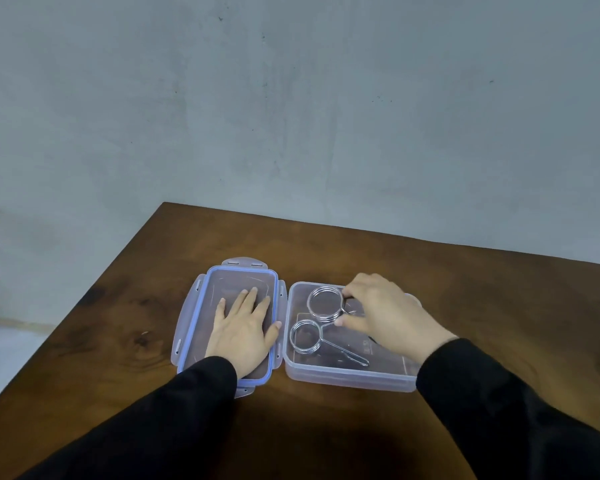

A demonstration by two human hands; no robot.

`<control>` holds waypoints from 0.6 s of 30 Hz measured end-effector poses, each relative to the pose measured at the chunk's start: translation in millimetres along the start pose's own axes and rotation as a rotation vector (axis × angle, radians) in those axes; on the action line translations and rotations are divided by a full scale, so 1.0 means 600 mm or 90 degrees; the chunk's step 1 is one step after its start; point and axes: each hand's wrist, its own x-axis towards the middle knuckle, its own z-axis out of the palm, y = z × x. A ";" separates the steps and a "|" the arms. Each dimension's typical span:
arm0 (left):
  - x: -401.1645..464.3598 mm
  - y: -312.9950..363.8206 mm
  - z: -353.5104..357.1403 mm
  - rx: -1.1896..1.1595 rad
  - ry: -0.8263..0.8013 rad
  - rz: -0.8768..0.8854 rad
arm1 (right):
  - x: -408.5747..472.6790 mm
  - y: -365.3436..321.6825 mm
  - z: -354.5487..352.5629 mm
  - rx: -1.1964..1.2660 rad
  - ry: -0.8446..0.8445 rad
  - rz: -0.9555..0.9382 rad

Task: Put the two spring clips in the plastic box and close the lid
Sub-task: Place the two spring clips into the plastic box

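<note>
surface: dark brown wooden table, knots in the grain
on table: clear plastic box, open, near the front edge
on table: lid, blue seal, lying inside-up, just left of box, touching or almost

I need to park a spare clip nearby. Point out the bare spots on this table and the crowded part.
Bare wood lies left of the lid, behind both pieces toward the table far edge, and right of the plastic box. Crowded: the middle, where the left hand rests flat on the lid and the right hand holds a spring clip in the box.
</note>
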 end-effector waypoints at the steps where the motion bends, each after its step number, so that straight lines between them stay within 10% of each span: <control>1: 0.000 -0.001 0.001 0.001 0.001 0.000 | 0.005 -0.005 0.013 -0.017 -0.011 -0.010; 18: -0.001 -0.003 0.001 0.002 0.005 0.000 | 0.030 -0.022 0.083 -0.039 -0.141 -0.055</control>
